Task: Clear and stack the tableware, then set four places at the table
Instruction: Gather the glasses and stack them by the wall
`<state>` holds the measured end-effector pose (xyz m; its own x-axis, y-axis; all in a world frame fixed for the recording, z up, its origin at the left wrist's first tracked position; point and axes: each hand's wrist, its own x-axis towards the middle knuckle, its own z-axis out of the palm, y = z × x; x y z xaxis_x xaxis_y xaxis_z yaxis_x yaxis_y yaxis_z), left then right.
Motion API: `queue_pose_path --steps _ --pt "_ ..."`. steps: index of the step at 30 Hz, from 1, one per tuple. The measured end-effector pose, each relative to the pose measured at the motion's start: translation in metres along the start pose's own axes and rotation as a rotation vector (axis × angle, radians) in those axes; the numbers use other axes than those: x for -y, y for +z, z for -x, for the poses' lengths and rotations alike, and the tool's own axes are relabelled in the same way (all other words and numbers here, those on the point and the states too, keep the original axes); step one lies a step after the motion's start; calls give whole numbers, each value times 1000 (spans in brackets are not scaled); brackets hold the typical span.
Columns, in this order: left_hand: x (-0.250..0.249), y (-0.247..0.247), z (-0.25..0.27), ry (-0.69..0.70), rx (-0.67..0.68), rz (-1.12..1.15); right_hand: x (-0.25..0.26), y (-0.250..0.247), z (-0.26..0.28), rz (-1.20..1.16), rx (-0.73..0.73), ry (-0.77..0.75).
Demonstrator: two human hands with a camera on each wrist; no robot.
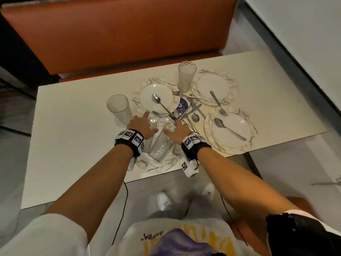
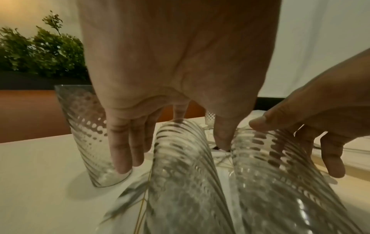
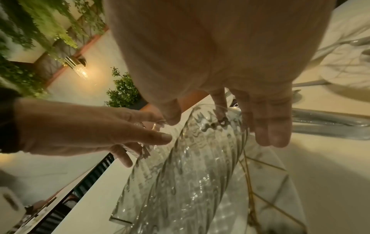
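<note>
Though partly under both hands (image 1: 140, 124) (image 1: 178, 131), four glasses (image 1: 119, 109) (image 1: 186, 76) (image 2: 180, 174) (image 2: 270, 182) (two flat), four plates (image 1: 145, 97) (image 1: 221, 85) (image 1: 238, 124) (image 1: 156, 168).

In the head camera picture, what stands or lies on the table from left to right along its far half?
Left glass → far-left plate with spoon → purple disc → second upright glass → far-right plate → near-right plate with spoon.

An orange upholstered bench (image 1: 118, 32) ran along the far side of the worktop (image 1: 73, 145), which was pale cream. Leafy green plants (image 2: 40, 52) stood behind the bench, and a lit wall lamp (image 3: 79, 67) glowed among more greenery. Grey floor (image 1: 287, 167) showed beside the worktop, and white shoes (image 1: 164, 200) stood below it.
</note>
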<state>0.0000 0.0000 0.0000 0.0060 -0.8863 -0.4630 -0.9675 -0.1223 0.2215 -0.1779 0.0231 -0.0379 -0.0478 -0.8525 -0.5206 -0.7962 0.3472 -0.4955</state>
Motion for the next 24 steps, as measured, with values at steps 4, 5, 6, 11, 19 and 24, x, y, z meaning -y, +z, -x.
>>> queue_pose_path --steps 4,5,6,11,19,24 --pt "5 3 1 9 27 56 5 -3 5 -74 14 28" --pt "6 3 1 12 26 67 4 -3 4 -93 14 24" --pt "4 2 2 15 23 73 7 -6 7 -109 19 36" --pt "-4 -13 4 -15 -23 98 7 -34 11 -207 -10 32" --pt "-55 -53 0 50 -76 156 -13 -122 23 -353 -24 -106" --pt "-112 -63 -19 93 -89 273 -47 -187 6 -341 -147 -149"
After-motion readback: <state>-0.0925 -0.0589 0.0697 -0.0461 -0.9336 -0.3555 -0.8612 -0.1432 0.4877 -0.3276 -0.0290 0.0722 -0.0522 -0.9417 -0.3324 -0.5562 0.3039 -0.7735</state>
